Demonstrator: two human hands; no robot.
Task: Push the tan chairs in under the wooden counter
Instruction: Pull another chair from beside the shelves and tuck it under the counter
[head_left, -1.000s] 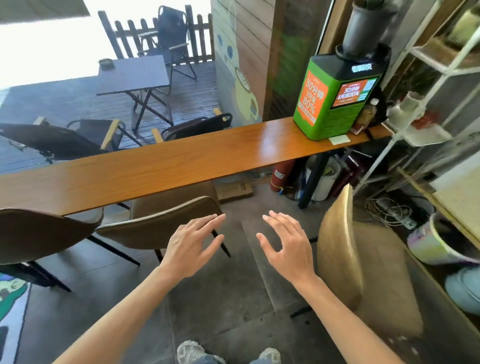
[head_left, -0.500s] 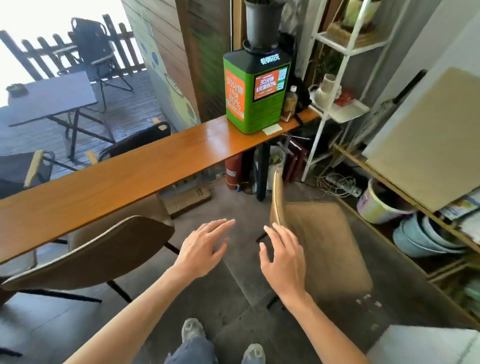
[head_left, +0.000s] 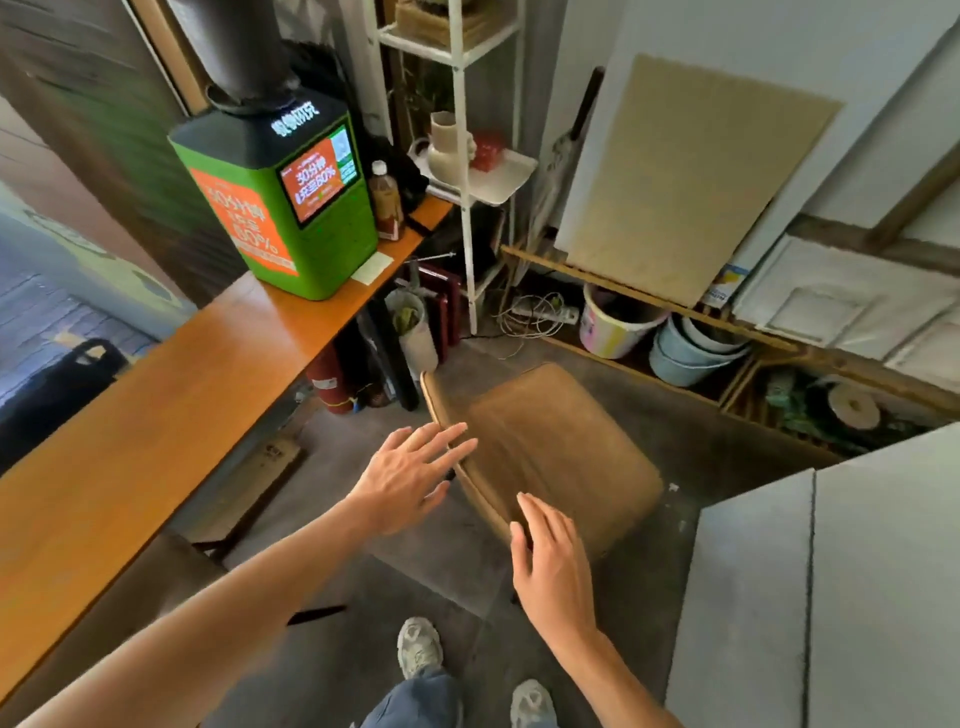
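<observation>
A tan chair (head_left: 561, 447) stands out on the floor to the right of the long wooden counter (head_left: 171, 395), its seat facing away from the counter and its thin backrest edge toward me. My left hand (head_left: 408, 475) is open, fingertips at the top edge of the backrest. My right hand (head_left: 550, 564) is open too, fingers spread, at the nearer end of the same backrest edge. Whether either hand touches the chair I cannot tell. Part of another tan chair (head_left: 130, 597) shows under the counter at lower left.
A green kiosk (head_left: 291, 208) and a bottle (head_left: 385, 200) stand on the counter's far end. Beyond the chair are a white shelf rack (head_left: 465, 171), cables, buckets (head_left: 691, 348) and a low wooden rack. A grey panel (head_left: 831, 597) stands at right. My shoes show below.
My view has swung right, from the tucked chairs to the stray chair. Both hands have moved up to its backrest edge; the left hand has reached forward to it.
</observation>
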